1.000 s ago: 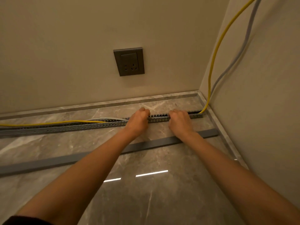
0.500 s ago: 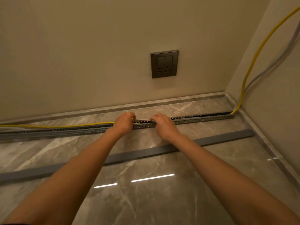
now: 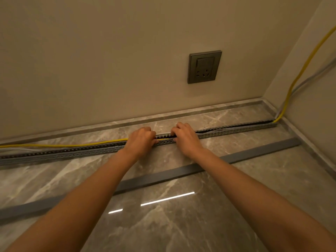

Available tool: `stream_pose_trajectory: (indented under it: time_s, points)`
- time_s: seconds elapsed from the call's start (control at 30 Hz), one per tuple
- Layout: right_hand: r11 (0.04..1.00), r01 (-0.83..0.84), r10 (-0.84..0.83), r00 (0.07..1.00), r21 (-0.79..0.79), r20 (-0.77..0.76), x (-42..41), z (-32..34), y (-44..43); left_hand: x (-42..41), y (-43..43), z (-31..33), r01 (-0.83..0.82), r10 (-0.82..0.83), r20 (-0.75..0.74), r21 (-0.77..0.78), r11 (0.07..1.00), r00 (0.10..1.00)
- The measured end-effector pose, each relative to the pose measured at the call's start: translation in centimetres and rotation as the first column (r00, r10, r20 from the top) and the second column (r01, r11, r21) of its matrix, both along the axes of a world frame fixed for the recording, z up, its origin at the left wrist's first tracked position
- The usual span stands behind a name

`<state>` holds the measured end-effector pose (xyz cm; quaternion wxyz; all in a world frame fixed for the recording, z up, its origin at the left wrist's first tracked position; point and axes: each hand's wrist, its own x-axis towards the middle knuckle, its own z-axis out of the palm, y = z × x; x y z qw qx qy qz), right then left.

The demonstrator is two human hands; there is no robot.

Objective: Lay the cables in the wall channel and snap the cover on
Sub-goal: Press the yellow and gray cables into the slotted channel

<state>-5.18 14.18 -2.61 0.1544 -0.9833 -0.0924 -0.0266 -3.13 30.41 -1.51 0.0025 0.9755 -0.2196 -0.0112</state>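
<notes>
A grey slotted channel (image 3: 236, 130) lies on the marble floor along the wall. A yellow cable (image 3: 298, 73) and a grey cable (image 3: 309, 77) come down the right wall into the channel's right end. Left of my hands the yellow cable (image 3: 72, 145) still runs outside, just behind the channel. My left hand (image 3: 141, 141) is curled over the yellow cable at the channel. Close beside it, my right hand (image 3: 185, 137) has its fingers curled down onto the cables in the channel. The long grey cover strip (image 3: 163, 176) lies loose on the floor, nearer to me.
A dark wall socket (image 3: 204, 67) sits above the hands. A marble skirting ledge (image 3: 200, 110) runs along the back wall and turns at the right corner. Glossy marble floor (image 3: 163, 224) spreads toward me.
Both hands have slid left along the channel, keeping close together. The yellow cable now lies inside the channel over a longer stretch on the right.
</notes>
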Motion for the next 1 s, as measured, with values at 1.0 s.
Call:
stream_pose_trajectory:
  time_s: [1.0]
  points:
    - [0.997, -0.019, 0.019, 1.0, -0.069, 0.005, -0.8, 0.0, 0.5, -0.5, 0.2, -0.8, -0.104, 0.11, 0.124, -0.047, 0.993, 0.986]
